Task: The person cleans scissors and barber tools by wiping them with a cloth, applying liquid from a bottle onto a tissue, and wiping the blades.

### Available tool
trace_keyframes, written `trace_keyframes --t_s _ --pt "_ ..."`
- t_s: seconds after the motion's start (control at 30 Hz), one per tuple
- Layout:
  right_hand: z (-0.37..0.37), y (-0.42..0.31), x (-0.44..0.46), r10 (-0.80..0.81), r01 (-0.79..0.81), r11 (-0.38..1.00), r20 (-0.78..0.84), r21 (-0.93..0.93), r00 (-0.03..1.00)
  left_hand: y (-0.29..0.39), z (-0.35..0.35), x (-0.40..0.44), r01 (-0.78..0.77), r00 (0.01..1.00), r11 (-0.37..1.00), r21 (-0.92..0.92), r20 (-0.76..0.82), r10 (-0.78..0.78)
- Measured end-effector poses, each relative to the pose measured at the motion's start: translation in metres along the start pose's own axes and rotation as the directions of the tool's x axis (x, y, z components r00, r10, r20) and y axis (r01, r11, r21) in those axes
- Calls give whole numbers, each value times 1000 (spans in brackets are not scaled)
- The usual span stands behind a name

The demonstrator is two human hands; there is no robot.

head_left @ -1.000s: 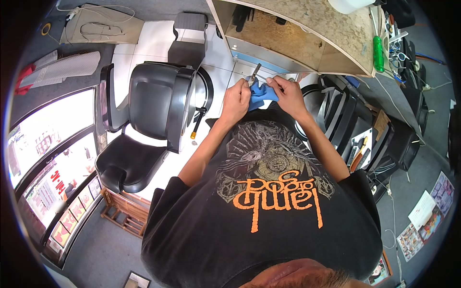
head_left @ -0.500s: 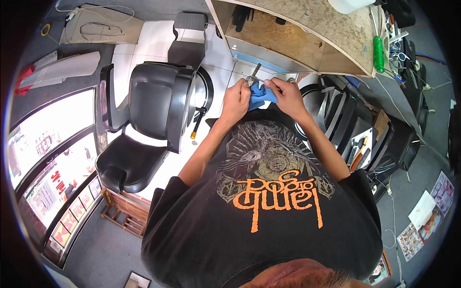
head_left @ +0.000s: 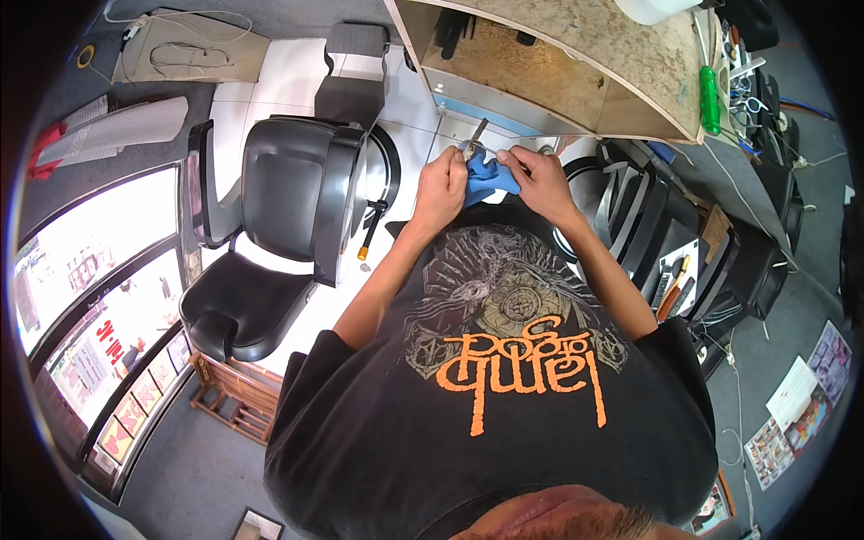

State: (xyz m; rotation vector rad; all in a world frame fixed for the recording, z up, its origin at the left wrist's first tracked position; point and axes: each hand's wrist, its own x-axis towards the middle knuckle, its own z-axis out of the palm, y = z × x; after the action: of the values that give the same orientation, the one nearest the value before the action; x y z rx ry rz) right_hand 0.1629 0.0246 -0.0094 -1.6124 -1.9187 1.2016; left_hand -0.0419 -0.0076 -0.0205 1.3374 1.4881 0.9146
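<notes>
My left hand point(head_left: 441, 191) is closed, with its thumb and fingers pinching a slim metal tool point(head_left: 480, 135). The tool's narrow dark end points up and away from me; its kind is too small to make out. A blue cloth point(head_left: 489, 180) hangs bunched between my hands, close to the front of my black T-shirt point(head_left: 504, 387). My right hand point(head_left: 543, 184) grips the cloth's right side, its thumb pressed toward the tool. The lower part of the tool is hidden by my fingers and the cloth.
A wooden counter point(head_left: 576, 54) with an open shelf lies ahead, a green-handled screwdriver point(head_left: 709, 103) at its corner. A black barber chair point(head_left: 283, 189) stands at left, another black chair point(head_left: 630, 211) at right. Combs and brushes point(head_left: 673, 283) lie beyond that.
My hands stay in almost the same place. The blue cloth has shifted and creased slightly between my fingers, and the tool has tilted a little.
</notes>
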Motion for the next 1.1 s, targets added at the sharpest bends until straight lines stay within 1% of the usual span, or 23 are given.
trace_keyframes --t_s 0.07,0.2,0.27,0.37,0.5,0.6,0.7,0.8,0.9,1.0,1.1 --pt "-7 -3 0 -3 3 1000 1 10 1000 5 -1 -2 25 1000 1000 6 18 -25" --pt "-5 -4 -2 -30 29 999 -3 -25 1000 -1 0 -1 13 1000 1000 6 18 -13" --pt "-7 -3 -1 -16 16 1000 9 -8 1000 1 -1 -2 19 1000 1000 8 21 -19" --pt "-4 -4 -2 -42 43 999 12 -26 999 -8 2 -2 -34 999 999 -15 -12 34" --pt "-1 -7 -4 -59 59 998 -11 -16 998 -10 2 1 -10 1000 1000 3 -6 10" --pt "0 0 2 -39 51 996 -162 71 986 -6 0 1 -5 1000 1000 -2 -4 5" --pt "1 6 8 -19 30 998 -189 54 982 3 -1 0 15 1000 1000 2 5 -15" --pt "-1 7 8 -7 10 1000 -156 17 988 6 -1 0 14 1000 1000 1 4 -14" --pt "-4 1 6 42 -35 998 -148 49 988 4 1 -2 -3 1000 1000 -14 -6 3" --pt "1 1 3 -53 59 998 -167 28 985 0 3 -4 -37 999 999 -26 -16 36" --pt "-3 5 5 -9 4 1000 -173 -30 985 0 3 -6 -31 999 999 -15 -18 31"
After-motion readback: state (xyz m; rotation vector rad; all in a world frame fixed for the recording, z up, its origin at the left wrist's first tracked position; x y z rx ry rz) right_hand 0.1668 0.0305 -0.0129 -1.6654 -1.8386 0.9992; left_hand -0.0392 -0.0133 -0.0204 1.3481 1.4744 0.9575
